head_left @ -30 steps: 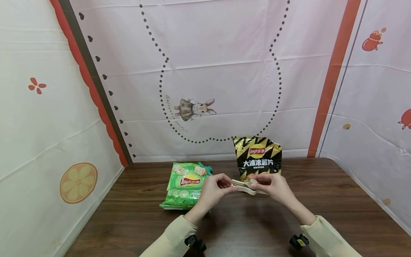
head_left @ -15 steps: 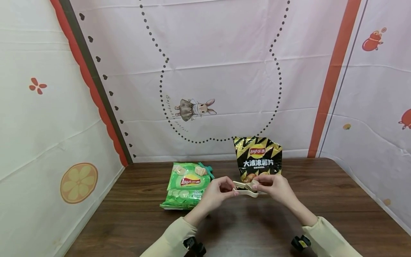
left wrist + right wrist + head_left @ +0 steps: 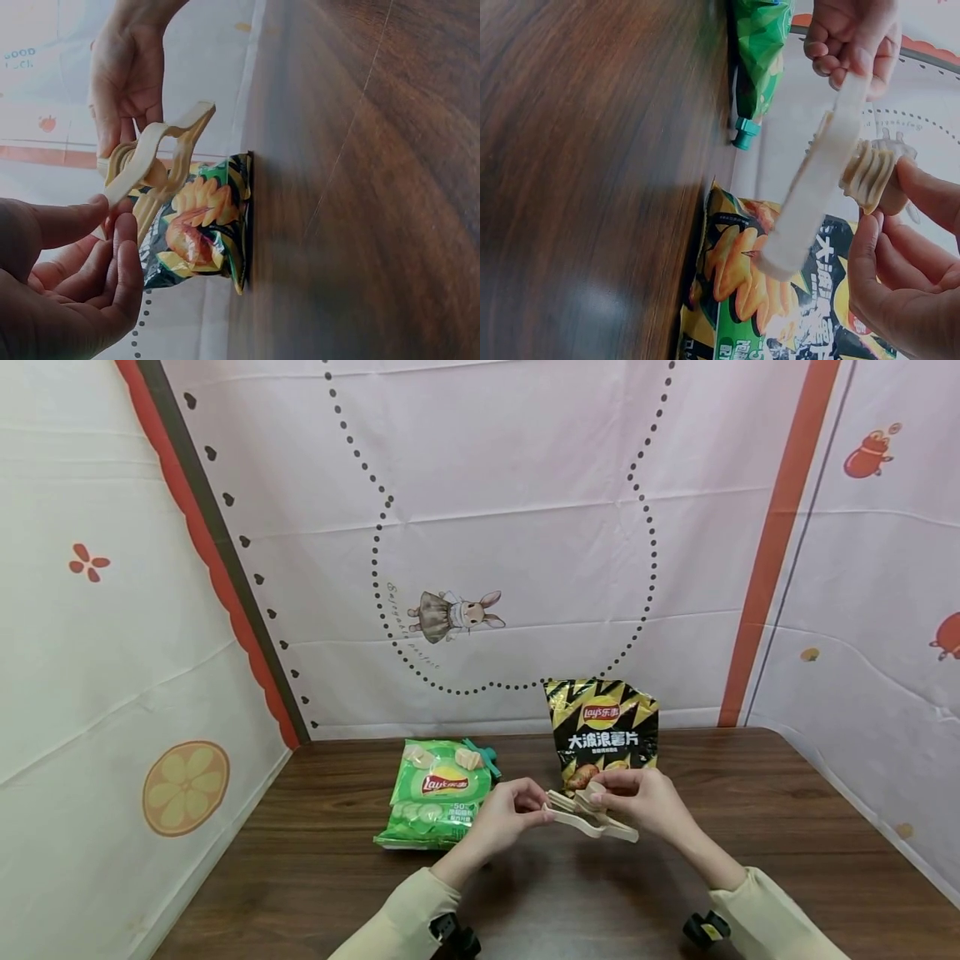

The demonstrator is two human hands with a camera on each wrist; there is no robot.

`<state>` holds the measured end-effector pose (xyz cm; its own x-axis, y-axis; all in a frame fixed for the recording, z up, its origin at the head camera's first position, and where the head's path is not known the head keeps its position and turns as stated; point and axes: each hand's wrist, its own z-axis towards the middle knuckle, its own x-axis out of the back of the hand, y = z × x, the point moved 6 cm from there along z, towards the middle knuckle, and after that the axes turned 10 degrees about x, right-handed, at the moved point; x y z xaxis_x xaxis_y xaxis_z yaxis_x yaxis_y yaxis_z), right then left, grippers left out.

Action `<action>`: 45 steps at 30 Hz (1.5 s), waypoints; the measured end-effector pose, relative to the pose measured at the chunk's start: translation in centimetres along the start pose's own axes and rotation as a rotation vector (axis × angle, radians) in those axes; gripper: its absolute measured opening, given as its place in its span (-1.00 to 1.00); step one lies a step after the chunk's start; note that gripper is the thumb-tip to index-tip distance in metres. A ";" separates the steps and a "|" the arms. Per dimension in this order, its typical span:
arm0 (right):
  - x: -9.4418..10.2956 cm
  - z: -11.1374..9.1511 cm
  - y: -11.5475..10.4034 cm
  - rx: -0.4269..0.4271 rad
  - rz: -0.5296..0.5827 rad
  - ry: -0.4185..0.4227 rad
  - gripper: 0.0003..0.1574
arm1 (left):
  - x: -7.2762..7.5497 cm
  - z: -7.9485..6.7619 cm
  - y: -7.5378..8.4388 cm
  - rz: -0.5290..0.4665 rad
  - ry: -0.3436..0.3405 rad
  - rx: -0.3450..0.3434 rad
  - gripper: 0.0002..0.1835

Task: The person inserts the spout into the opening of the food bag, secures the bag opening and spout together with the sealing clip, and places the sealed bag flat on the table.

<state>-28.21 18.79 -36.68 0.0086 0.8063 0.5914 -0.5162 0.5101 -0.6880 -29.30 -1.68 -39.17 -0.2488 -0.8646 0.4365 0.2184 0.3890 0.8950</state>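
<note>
Both hands hold a cream plastic bag clip (image 3: pixel 621 832) above the table, in front of the black chip bag. My left hand (image 3: pixel 501 812) pinches one end of it between thumb and fingers. On the other side, my right hand (image 3: pixel 643 799) pinches the round piece of the clip. The right wrist view shows wavy ridges (image 3: pixel 870 176) on that piece, beside the pinching fingertips, and the clip's long flat arm (image 3: pixel 810 202) slanting across. Seen from the left wrist, the clip's bent arms (image 3: pixel 133 169) stand apart with a gap between them.
Behind the hands stands a black and yellow chip bag (image 3: pixel 603 731). A green chip bag (image 3: pixel 435 793) lies to the left, with a teal clip (image 3: pixel 483 753) at its upper right corner. The brown wooden table (image 3: pixel 315 827) meets a printed white cloth (image 3: pixel 525 560) at the back.
The clip's front arm has swung toward me and down to the right, so its free end now shows below the right hand. My left hand has shifted slightly right and down.
</note>
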 end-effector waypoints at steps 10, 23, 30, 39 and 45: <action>0.5 -0.4 0.2 -0.045 0.040 0.018 -0.61 | -0.9 0.3 -0.9 0.033 -0.076 0.027 -0.88; 1.5 -1.0 0.4 -0.085 0.064 0.038 -0.60 | -1.7 0.1 -1.8 0.096 -0.100 0.065 -0.87; 2.0 -1.3 0.7 -0.122 0.088 0.051 -0.57 | -2.1 0.1 -2.2 0.120 -0.118 0.082 -0.85; 2.7 -1.4 1.1 -0.130 0.077 0.064 -0.55 | -2.3 0.0 -2.4 0.184 -0.123 0.105 -0.86; 2.9 -1.5 1.5 -0.136 0.104 0.069 -0.53 | -2.5 0.1 -2.7 0.285 -0.124 0.110 -0.86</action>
<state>-27.71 22.32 -36.61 0.0230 0.8730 0.4872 -0.3969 0.4552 -0.7970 -29.35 -0.54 -42.71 -0.3071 -0.6732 0.6727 0.1942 0.6476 0.7368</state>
